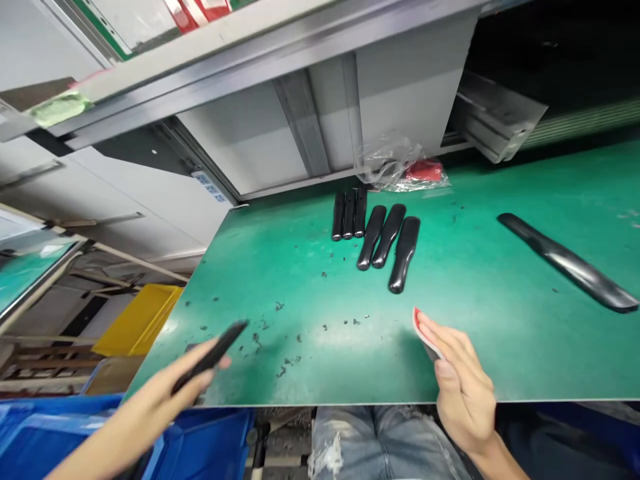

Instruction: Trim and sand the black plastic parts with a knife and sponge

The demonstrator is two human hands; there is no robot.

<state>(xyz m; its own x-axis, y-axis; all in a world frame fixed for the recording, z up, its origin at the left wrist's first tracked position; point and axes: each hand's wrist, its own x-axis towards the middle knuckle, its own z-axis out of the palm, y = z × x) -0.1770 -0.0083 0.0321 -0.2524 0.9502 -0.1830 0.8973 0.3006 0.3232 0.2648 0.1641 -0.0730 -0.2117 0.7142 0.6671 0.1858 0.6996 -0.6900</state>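
My left hand [193, 373], slightly smeared by motion, is closed around a slim black plastic piece [210, 357] near the table's front left. Its kind cannot be made out, but it resembles a handle. My right hand [465, 383] pinches a thin folded sheet [429, 347], red on one face and greyish on the other, above the front edge. Beyond the hands lie several black plastic handles: three wide-ended ones side by side [389, 235] and three narrower ones [349, 215] behind them to the left.
A long black curved piece [565, 260] lies at the right of the green table [300, 287]. Dark shavings [257, 340] are scattered about. At the back sits a clear plastic bag [395, 167] with something red. Blue bins [200, 440] and a yellow tray [137, 320] stand left, below the tabletop.
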